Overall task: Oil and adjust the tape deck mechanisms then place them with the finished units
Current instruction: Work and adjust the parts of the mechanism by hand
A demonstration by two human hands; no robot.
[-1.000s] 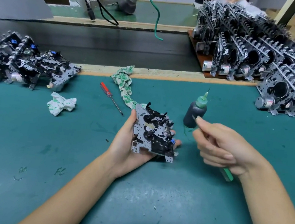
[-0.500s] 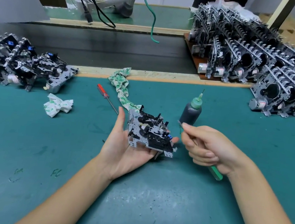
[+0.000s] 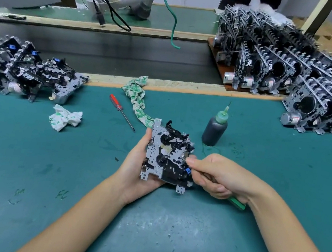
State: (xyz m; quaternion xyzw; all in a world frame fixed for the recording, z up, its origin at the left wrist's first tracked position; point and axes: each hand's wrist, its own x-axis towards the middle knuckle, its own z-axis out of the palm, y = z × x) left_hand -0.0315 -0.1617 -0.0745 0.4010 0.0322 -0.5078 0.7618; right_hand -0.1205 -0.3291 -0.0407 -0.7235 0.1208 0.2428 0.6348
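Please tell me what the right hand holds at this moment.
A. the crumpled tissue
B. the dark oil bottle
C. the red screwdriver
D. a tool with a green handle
D: the right hand grips a green-handled tool whose working end is at the tape deck mechanism held in the left hand.

Left grip (image 3: pixel 135 168) cupped palm-up, thumb raised; right grip (image 3: pixel 223 178) curled tight, forearms converging

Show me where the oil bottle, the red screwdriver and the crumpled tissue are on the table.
oil bottle (image 3: pixel 215 129), head view, middle of its dark body.
red screwdriver (image 3: pixel 116 102), head view, on the red handle.
crumpled tissue (image 3: pixel 65 117), head view, centre of the white wad.
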